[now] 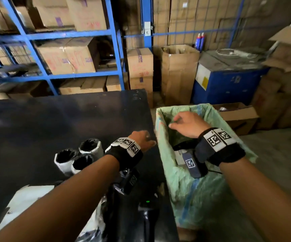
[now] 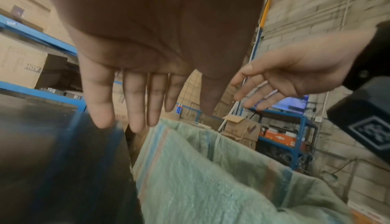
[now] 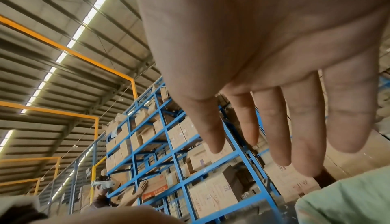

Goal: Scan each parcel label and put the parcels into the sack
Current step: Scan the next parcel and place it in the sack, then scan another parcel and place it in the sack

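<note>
The left hand (image 1: 142,138) and right hand (image 1: 186,124), mid-frame, are empty with loose fingers. Next, grab a parcel (image 1: 66,159) lower left, scan it, then drop it in the sack (image 1: 202,198).

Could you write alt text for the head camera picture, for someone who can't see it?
Two empty hands reach forward: the right hand over the open green sack, the left hand at the edge of the black table. Three rolled white parcels lie on the table.

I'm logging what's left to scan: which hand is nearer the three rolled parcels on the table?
Left. The left hand hovers over the table's right edge just beyond the rolled parcels; the right hand is over the green sack, farther off.
</note>
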Available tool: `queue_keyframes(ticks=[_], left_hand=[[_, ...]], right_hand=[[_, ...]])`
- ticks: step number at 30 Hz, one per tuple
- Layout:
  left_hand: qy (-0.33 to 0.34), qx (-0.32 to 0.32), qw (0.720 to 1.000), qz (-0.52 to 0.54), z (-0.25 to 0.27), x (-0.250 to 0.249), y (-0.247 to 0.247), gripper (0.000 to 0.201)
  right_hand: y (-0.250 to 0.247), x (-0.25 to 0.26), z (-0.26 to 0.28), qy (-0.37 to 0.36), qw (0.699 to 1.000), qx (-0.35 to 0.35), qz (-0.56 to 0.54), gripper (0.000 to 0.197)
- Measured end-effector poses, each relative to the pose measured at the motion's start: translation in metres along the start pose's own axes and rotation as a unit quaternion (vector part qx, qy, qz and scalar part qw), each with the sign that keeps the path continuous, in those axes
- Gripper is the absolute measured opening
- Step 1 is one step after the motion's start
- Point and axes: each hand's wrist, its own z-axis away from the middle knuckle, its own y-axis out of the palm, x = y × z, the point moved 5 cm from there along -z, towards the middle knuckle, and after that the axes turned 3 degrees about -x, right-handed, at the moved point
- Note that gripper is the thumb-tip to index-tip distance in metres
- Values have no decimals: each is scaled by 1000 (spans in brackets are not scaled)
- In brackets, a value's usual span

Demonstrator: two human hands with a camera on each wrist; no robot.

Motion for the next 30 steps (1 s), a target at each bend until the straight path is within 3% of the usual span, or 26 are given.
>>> queue_keyframes(ticks=[5,8,11,14,16,19,25,30], left_hand=[[-39,-19,999,0,66,89,-35,46],[-86,-26,996,-7,102,144,-36,44],[-144,-9,989,-13,133,193,-25,47],[-192,-7,981,-4,153,227,-14,50],[-202,-6,979,-9,162,237,-7,51],[-198,2,980,-18,172,237,0,53],[-181,12,983,-22,174,234,10,58],[-176,16,984,1,167,237,21,66]], right_hand=[[67,34,67,21,999,27,1,20],[113,33,98,56,996,62,37,18],[151,14,123,116,988,83,51,25],[181,-4,145,161,979,112,62,44],[194,-12,161,184,974,126,43,38],[216,-22,178,216,966,139,3,56],[240,-36,187,240,959,153,-13,62],[239,-31,188,255,955,147,-23,53]])
